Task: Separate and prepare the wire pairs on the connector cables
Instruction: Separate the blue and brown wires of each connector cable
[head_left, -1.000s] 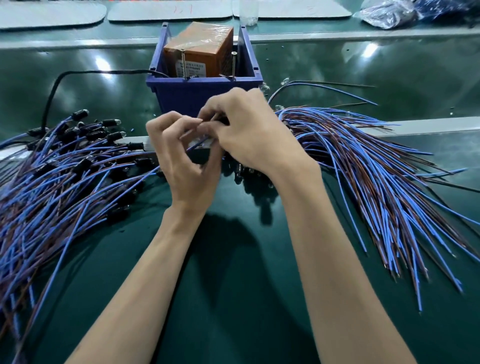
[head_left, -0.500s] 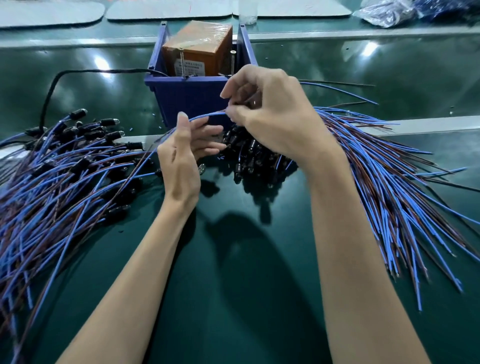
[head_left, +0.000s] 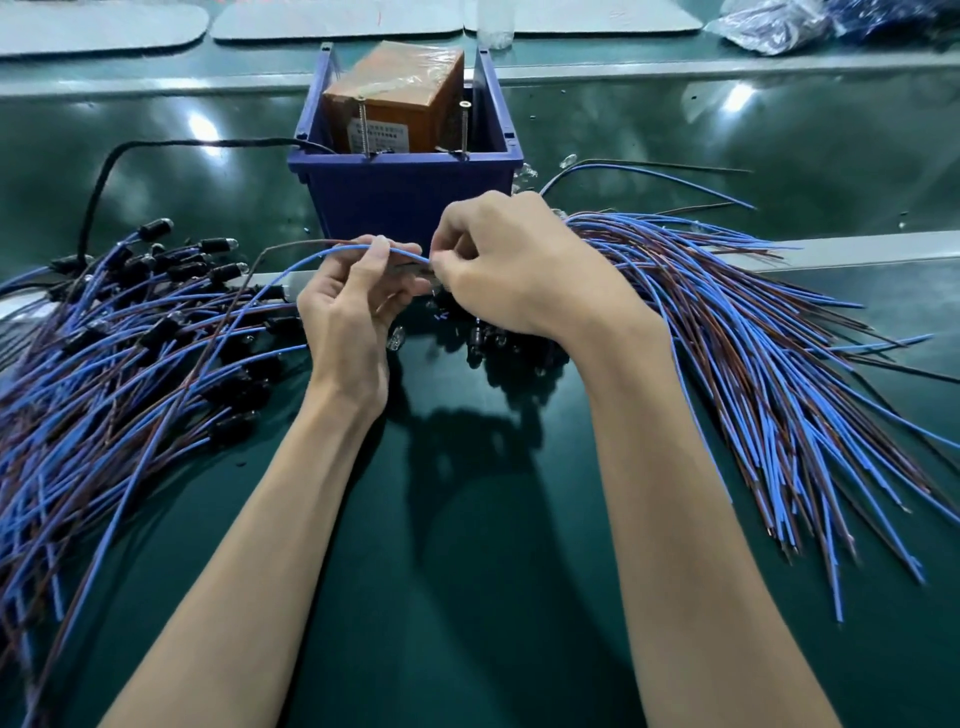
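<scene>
One connector cable (head_left: 311, 255), a blue wire paired with a brown one, arcs between my hands in front of the blue bin. My left hand (head_left: 353, 306) pinches the blue wire near its top between thumb and fingers. My right hand (head_left: 519, 265) grips the cable's connector end, which its curled fingers hide. A pile of blue and brown cables with black connectors (head_left: 130, 332) lies to the left. A second fan of cables (head_left: 753, 353) spreads to the right, their black connectors (head_left: 498, 348) heaped under my right hand.
A blue plastic bin (head_left: 405, 192) holding an orange-brown wrapped box (head_left: 400, 98) and two upright screws stands just behind my hands. A black cord (head_left: 104, 176) loops at the back left. A metal rail (head_left: 857, 249) crosses the green table (head_left: 467, 571).
My right hand came down and left from in front of the bin. My left hand closed its fingers on the blue wire, and the two hands are now close together.
</scene>
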